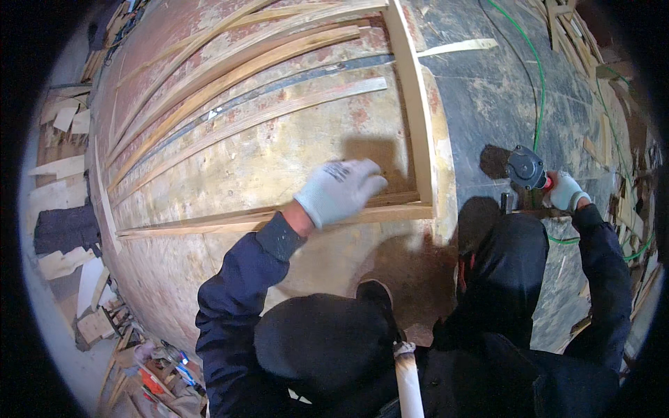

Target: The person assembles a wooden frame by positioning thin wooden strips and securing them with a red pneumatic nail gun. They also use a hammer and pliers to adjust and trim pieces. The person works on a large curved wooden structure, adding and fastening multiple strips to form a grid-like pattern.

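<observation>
Two gloved hands are at work over a large, worn plywood panel [279, 160] that lies flat beneath us. Our left hand [339, 189] rests palm down, fingers spread and gripping nothing, on the panel's right part, just above a horizontal wooden batten [230, 221] that runs along the panel's near side. Our right hand [566, 192] is closed around the handle of a dark power nailer [526, 169], held off the panel's right edge over the dark floor [488, 104]; a green hose [538, 76] trails away from the tool toward the far side.

As for progress, we judge the framing partly done. The near batten meets an upright batten [412, 90] along the right edge, and the two form a corner close to the left hand. Several long thin strips [265, 83] lie slantwise across the far part of the panel; whether these are fastened or merely laid there we cannot tell. The panel's left edge also carries a narrow strip. Which joints are already nailed cannot be read from this view.

Much is hidden. Our dark-clad knees and sleeves cover the panel's near edge and the lower part of the nailer, so its nose and what it bears on are out of sight. A pale rolled object [408, 380] at the bottom is cut off. Offcuts of timber [66, 167] lie scattered beyond the left edge, bent by the lens and hard to distinguish.
</observation>
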### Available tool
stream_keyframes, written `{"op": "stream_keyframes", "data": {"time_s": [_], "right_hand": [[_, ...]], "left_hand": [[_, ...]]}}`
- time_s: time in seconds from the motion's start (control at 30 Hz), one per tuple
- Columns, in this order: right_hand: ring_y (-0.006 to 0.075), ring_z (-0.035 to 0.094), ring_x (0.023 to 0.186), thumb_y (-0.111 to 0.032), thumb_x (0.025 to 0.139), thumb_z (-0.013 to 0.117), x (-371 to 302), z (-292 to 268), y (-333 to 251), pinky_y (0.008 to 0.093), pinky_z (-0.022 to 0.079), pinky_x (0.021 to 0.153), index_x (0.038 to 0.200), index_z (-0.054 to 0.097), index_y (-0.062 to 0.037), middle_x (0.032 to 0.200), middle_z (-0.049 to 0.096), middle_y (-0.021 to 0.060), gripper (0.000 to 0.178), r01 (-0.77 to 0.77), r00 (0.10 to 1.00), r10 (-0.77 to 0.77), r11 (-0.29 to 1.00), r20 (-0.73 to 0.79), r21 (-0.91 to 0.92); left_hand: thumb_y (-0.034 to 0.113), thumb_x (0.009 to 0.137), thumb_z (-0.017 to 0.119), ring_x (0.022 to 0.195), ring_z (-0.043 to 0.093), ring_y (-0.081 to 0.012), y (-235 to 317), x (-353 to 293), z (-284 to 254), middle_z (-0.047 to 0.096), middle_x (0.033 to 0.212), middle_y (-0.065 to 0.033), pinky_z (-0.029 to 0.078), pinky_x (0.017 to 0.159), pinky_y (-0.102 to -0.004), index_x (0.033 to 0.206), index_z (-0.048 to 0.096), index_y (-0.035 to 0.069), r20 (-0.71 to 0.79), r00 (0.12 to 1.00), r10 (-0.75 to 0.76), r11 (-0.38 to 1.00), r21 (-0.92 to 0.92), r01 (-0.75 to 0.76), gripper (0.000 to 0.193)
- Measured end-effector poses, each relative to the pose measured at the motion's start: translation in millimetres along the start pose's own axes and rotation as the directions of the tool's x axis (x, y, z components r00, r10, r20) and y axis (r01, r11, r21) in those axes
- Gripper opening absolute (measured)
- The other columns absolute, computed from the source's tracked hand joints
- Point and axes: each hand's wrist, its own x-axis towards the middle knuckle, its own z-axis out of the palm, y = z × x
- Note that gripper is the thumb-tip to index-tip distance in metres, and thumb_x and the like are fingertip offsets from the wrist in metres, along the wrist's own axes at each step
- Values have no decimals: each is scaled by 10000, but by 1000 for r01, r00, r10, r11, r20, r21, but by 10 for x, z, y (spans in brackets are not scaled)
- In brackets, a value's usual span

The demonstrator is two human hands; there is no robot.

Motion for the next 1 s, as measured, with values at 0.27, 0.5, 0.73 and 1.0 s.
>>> {"op": "stream_keyframes", "data": {"time_s": [0.27,0.5,0.73,1.0], "right_hand": [[418,711,1009,-232,746,724,597,-74,-4,456,566,853,975,777,-59,990,745,240,291,-10,988,46,972,148,-233],[388,727,1023,-248,719,766,475,-178,-172,456,563,856,1044,774,-57,1007,748,243,377,-152,973,156,988,171,-40],[436,692,1039,-310,745,734,413,-381,-414,473,556,882,1008,765,-58,1030,742,245,366,-134,979,139,990,151,-44],[439,687,1041,-226,928,551,921,-547,-309,528,545,880,1364,556,-75,1116,714,271,461,-80,961,31,982,-276,-168]], "left_hand": [[370,925,666,1254,554,-365,-1770,-134,16,563,1416,-184,498,971,-517,1375,557,48,-274,879,-389,759,446,475,564],[336,881,711,1288,482,-466,-2420,119,565,455,1463,-289,498,977,-544,1441,448,-39,-339,788,-514,671,414,615,723],[216,895,602,1305,506,-460,-2472,54,469,483,1466,-276,515,1001,-524,1446,462,-31,-281,811,-513,695,418,585,620],[255,909,571,1330,543,-409,-2363,167,154,465,1539,-245,486,1065,-476,1478,469,13,-104,770,-630,697,362,619,627]]}}
